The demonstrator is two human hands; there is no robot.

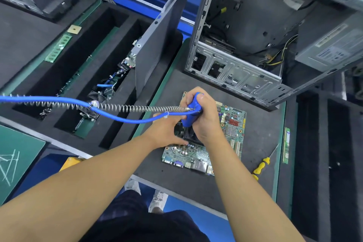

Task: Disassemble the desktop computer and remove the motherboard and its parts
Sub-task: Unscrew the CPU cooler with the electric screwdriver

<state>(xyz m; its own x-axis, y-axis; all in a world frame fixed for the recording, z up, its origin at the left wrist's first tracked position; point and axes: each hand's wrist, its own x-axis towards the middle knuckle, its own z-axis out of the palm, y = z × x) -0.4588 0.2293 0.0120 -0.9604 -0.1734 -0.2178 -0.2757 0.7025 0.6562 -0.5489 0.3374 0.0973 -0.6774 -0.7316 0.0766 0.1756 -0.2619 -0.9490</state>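
Motherboard [212,149] lies flat on the dark mat [255,133] of the workbench, out of the case, just in front of the open computer case [245,45]. Right hand [204,120] is wrapped in a closed grip around a blue powered screwdriver [191,112], held upright with its tip down at the black cooler [191,135] in the middle of the board. Left hand [167,133] rests on the board beside the cooler, fingers flat and extended, gripping nothing. A blue hose [59,102] with a coiled spring runs left from the screwdriver. A yellow-handled screwdriver [262,165] lies on the mat right of the board, near a green memory stick [286,145]. Foam trays [64,76] to the left hold removed parts; a side panel [157,45] stands upright between trays and mat.
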